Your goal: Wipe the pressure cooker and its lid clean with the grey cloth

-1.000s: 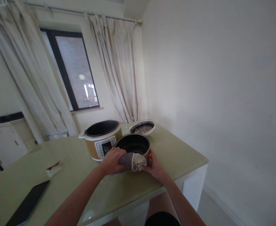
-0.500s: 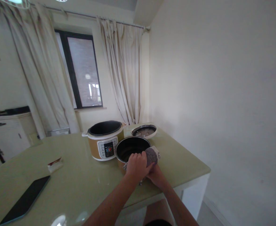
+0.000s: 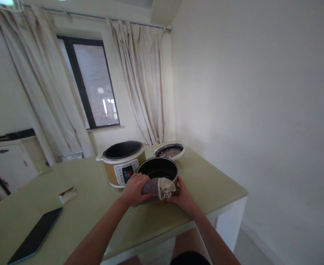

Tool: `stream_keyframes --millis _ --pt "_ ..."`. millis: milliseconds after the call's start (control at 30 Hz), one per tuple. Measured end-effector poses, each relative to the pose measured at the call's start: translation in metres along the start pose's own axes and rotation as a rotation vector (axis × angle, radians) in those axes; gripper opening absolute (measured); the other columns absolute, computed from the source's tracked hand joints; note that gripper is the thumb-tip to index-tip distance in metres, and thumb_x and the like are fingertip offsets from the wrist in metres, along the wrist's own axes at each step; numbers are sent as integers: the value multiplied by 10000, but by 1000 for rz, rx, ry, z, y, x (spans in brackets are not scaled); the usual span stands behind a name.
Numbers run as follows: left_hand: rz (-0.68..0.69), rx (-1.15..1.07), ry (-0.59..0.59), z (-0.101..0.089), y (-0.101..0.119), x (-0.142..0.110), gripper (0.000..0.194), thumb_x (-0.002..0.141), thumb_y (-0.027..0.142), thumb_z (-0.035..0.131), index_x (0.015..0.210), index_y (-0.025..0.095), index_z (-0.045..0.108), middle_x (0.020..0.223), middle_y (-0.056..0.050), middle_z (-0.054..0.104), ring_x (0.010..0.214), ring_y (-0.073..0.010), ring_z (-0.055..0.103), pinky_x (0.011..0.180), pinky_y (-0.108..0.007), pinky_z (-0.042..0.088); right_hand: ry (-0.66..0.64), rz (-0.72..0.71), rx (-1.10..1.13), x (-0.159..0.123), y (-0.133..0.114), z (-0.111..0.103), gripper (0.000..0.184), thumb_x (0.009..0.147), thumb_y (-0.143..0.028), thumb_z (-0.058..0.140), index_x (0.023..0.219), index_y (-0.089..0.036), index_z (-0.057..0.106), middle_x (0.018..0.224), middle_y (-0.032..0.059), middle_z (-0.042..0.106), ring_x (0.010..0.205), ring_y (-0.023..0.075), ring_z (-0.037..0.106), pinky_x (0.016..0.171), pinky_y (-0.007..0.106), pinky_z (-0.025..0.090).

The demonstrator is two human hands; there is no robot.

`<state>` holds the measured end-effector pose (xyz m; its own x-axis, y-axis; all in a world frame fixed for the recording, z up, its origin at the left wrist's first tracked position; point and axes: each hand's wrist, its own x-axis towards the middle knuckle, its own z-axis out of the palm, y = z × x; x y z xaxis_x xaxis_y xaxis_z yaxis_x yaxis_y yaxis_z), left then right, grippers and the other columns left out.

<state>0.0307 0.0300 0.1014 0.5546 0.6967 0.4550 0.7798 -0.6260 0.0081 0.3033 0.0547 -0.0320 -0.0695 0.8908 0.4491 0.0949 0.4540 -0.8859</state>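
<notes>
Clasping a folded grey cloth point(image 3: 151, 187) against the dark-lined pot point(image 3: 159, 168), the left hand point(image 3: 134, 188) is closed; the right hand point(image 3: 183, 197), partly curled, holds the pot's side on the counter point(image 3: 214, 184), outside the cooker point(image 3: 112, 173), lid point(image 3: 169, 151) off, handling apparently unfinished.

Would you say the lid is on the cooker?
No, the lid lies on the table behind the pot, and the cooker stands open.
</notes>
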Motion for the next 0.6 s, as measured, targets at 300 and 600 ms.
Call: stream_keyframes --millis 300,600 --pt "-378 213 -61 23 110 52 638 971 733 454 1042 143 687 873 -184 754 898 -356 738 818 -449 498 -1 0 -276 0 8 0 984 559 -365 950 1442 -189 552 1438 171 616 1361 374 571 1206 569 413" --pt "-141 106 -97 9 76 33 581 917 735 562 1017 180 701 921 -144 754 909 -326 722 827 -432 517 -21 -41 -286 -2 -2 -1 770 662 -385 883 1375 -228 639 1385 170 667 1312 385 618 1169 594 445"
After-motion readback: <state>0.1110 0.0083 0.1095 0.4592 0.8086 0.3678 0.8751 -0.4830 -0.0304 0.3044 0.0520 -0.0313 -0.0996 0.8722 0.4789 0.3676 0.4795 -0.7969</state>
